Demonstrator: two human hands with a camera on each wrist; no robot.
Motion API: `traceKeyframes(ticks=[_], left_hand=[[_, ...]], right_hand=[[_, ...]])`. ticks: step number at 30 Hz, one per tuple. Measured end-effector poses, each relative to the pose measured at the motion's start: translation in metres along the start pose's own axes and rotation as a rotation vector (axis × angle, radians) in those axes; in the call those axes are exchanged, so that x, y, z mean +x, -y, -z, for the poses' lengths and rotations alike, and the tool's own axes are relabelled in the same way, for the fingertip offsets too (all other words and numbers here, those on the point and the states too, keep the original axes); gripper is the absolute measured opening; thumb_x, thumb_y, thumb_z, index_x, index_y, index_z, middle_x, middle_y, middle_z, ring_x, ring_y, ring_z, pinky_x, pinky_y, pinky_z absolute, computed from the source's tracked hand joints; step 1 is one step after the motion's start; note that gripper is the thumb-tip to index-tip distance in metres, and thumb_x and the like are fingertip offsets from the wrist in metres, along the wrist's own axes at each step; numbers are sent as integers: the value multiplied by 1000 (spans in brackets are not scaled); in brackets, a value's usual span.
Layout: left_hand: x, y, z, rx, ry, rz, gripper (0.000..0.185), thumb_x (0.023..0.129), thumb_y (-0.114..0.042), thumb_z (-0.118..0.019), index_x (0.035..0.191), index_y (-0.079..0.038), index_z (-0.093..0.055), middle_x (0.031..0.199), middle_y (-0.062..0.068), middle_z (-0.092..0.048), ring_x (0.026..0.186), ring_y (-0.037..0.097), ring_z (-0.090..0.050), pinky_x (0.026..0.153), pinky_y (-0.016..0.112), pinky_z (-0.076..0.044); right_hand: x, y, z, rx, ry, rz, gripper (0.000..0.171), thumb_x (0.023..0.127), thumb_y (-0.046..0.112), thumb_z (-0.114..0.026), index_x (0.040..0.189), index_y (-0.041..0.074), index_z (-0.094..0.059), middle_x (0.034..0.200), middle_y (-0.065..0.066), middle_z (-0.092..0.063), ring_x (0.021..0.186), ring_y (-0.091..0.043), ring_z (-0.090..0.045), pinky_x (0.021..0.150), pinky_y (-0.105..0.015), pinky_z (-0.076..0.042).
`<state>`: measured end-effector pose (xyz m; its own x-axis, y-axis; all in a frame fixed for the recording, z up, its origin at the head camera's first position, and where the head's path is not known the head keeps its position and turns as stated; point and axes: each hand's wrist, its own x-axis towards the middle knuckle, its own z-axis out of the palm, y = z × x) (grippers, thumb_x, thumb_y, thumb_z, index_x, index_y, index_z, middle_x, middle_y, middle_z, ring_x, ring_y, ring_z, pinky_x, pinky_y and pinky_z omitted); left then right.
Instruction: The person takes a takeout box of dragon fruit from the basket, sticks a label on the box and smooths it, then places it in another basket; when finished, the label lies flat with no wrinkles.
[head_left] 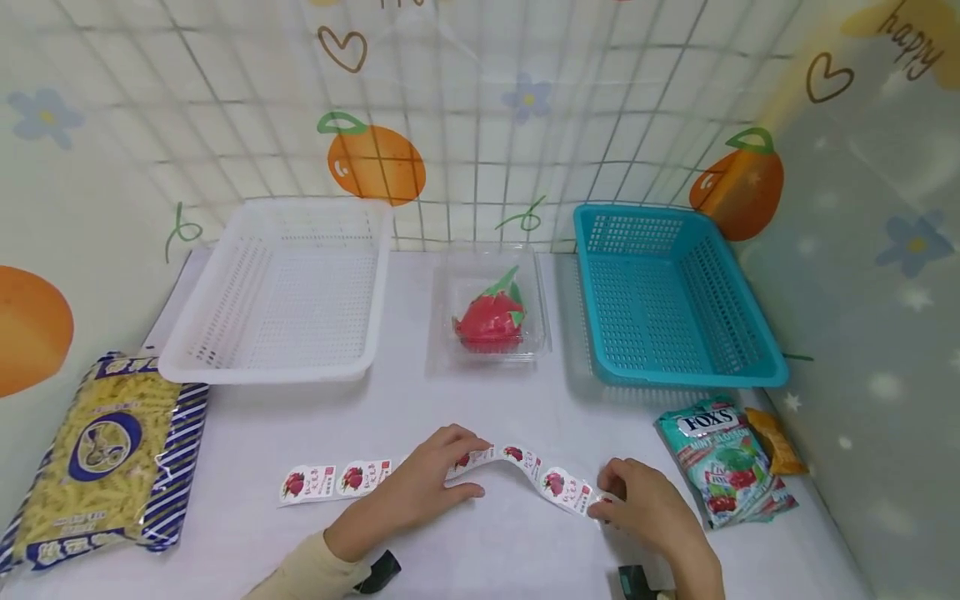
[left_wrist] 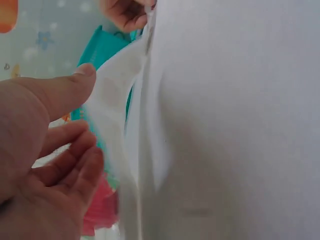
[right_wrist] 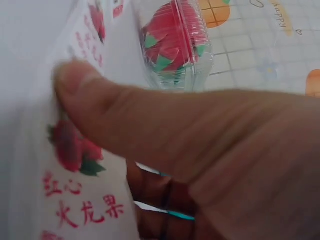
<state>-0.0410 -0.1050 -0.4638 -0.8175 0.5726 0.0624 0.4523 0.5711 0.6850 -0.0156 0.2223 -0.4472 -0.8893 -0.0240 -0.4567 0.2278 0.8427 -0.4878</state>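
A strip of white stickers (head_left: 564,490) printed with red dragon fruit runs across the white table in the head view, its middle arched upward. My left hand (head_left: 427,479) is over the strip, thumb apart from the loosely bent fingers; the left wrist view shows the strip's plain back beyond them. My right hand (head_left: 648,504) pinches the strip near its right end; the thumb (right_wrist: 87,92) presses on its printed face in the right wrist view. Behind the strip, a red dragon fruit (head_left: 489,321) with green leaf tips sits in a clear plastic box (head_left: 536,292).
A white basket (head_left: 352,367) stands at the back left, a teal basket (head_left: 690,375) at the back right. Far left lies a bag of yellow pasta (head_left: 105,450). A FOX'S candy bag (head_left: 720,458) and a small orange packet (head_left: 776,442) lie by the right wall.
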Motion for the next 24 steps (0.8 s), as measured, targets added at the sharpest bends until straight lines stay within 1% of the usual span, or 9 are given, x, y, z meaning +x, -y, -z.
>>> traceKeyframes(ticks=[3,5,7,9,11,14,18,21,24], left_hand=[[2,-5,0,13,-23,-63,51,87,-26,-82,134,-15,-64,128,-3,-60,117,12,-58,102,30,-53],[4,-7,-1,38,-42,-114,50,87,-25,-82,133,-14,-65,129,-3,-60,120,12,-57,103,28,-52],[6,-8,-2,86,-66,-177,50,88,-25,-82,133,-14,-65,129,-2,-59,121,12,-56,103,26,-52],[9,-9,-2,146,-110,-241,50,87,-24,-83,132,-12,-65,128,0,-58,120,13,-56,102,25,-52],[11,-9,-1,212,-162,-284,51,86,-22,-83,132,-10,-64,127,2,-58,119,14,-56,101,24,-52],[14,-9,1,280,-217,-300,53,85,-20,-84,132,-7,-64,126,4,-58,119,15,-55,100,24,-53],[18,-10,5,328,-230,-284,57,85,-20,-85,136,-7,-61,130,4,-57,124,16,-52,102,26,-53],[22,-13,8,331,-239,-309,61,84,-19,-86,138,-7,-60,131,4,-57,125,17,-52,104,27,-52],[26,-17,11,298,-239,-357,66,81,-25,-88,139,-7,-60,133,4,-57,126,18,-52,105,27,-51]], right_hand=[[1,2,-1,46,14,16,24,82,29,-85,85,18,-64,77,3,-60,75,-15,-53,66,-28,-43],[3,3,-1,101,26,50,23,85,32,-83,85,18,-65,77,3,-60,76,-14,-53,66,-27,-44],[6,4,-2,165,41,96,26,86,37,-82,87,17,-66,77,2,-60,77,-14,-54,65,-25,-44],[9,5,-3,236,60,139,31,86,41,-80,90,14,-66,78,2,-60,76,-14,-54,64,-24,-44],[11,7,-3,299,81,183,33,87,42,-79,91,12,-67,77,1,-60,73,-13,-55,61,-23,-44],[13,11,-2,382,98,243,34,88,38,-78,93,7,-66,77,-2,-62,68,-11,-56,58,-22,-46],[14,21,2,475,87,299,33,89,32,-79,94,3,-65,81,-5,-65,66,-9,-59,57,-22,-49],[15,29,5,540,71,331,30,90,27,-78,95,1,-64,83,-6,-67,67,-9,-61,57,-22,-51],[16,39,8,598,47,368,25,93,20,-75,96,-1,-63,85,-5,-67,68,-9,-62,58,-22,-53]])
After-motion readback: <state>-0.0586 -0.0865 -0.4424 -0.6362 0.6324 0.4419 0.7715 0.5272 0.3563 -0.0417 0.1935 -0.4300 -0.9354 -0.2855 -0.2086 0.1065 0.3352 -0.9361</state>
